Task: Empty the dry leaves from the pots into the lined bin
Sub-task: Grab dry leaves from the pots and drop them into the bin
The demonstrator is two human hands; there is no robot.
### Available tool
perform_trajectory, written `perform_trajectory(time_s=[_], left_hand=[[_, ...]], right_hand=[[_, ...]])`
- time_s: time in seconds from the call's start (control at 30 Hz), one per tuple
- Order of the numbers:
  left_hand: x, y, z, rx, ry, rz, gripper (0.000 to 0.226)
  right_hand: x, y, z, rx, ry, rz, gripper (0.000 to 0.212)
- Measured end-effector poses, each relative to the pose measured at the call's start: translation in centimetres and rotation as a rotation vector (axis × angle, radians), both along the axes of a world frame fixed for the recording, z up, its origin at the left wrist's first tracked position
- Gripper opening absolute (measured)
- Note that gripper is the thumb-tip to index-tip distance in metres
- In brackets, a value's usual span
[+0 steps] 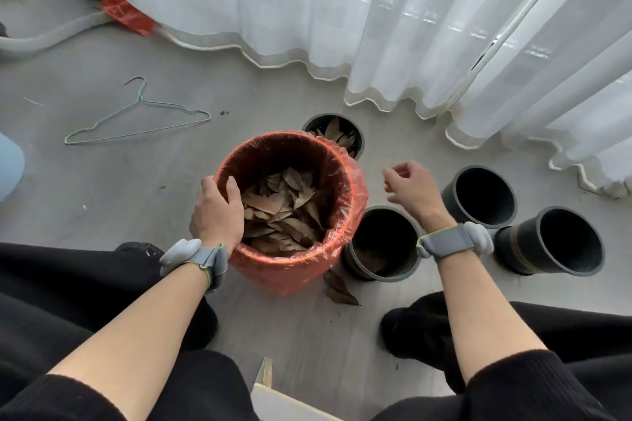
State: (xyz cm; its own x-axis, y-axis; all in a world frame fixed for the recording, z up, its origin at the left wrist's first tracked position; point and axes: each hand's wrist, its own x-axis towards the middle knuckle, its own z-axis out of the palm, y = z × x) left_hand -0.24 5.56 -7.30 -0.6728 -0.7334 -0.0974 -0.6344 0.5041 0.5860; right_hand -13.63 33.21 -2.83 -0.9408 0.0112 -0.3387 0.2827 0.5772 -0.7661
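An orange-lined bin (345, 181) stands on the floor between my knees, with a heap of dry brown leaves (280, 212) inside. My left hand (215, 212) grips its near-left rim, thumb inside. My right hand (412, 186) hovers to the right of the bin, fingers loosely curled, holding nothing. Behind the bin a black pot (355, 133) holds dry leaves. Another black pot (383, 243) right of the bin has a few leaves at its bottom. Two further black pots (478, 196) (550, 241) at the right look dark inside.
White curtains (376, 27) hang along the back and right. A green wire hanger (136, 120) lies on the floor at left. Two fallen leaves (340, 289) lie in front of the bin. A pale board edge (284, 400) shows at the bottom.
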Motion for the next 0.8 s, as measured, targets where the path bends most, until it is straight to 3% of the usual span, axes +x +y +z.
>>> perform_trajectory(time_s=[0.1, 0.17, 0.23, 0.3, 0.47, 0.53, 0.73, 0.8], left_hand=[[-0.1, 0.0, -0.1, 0.005, -0.012, 0.008, 0.044], [-0.1, 0.1, -0.1, 0.006, -0.011, 0.007, 0.043], [-0.3, 0.2, -0.1, 0.002, -0.002, 0.0, 0.042], [-0.4, 0.2, -0.1, 0.004, 0.008, -0.003, 0.042], [-0.4, 0.4, -0.3, -0.005, 0.015, 0.013, 0.039], [-0.4, 0.4, -0.3, -0.005, 0.013, 0.01, 0.038], [-0.6, 0.1, -0.5, -0.012, 0.015, 0.011, 0.037], [-0.6, 0.1, -0.5, -0.012, 0.014, 0.007, 0.039]], right_hand=[[0.9, 1.8, -3.3, 0.246, -0.377, 0.167, 0.015], [2.5, 1.6, -6.1, 0.5, -0.497, 0.375, 0.036], [4.2, 0.8, -8.5, 0.71, -0.52, 0.485, 0.063], [5.2, 0.1, -10.7, 0.822, -0.504, 0.527, 0.074], [5.9, 0.5, -15.5, 1.008, -0.571, 0.707, 0.065], [5.6, 1.0, -16.9, 1.034, -0.548, 0.727, 0.062], [5.8, 2.0, -17.8, 0.866, -0.445, 0.726, 0.048], [5.5, 1.6, -17.1, 0.78, -0.452, 0.614, 0.045]])
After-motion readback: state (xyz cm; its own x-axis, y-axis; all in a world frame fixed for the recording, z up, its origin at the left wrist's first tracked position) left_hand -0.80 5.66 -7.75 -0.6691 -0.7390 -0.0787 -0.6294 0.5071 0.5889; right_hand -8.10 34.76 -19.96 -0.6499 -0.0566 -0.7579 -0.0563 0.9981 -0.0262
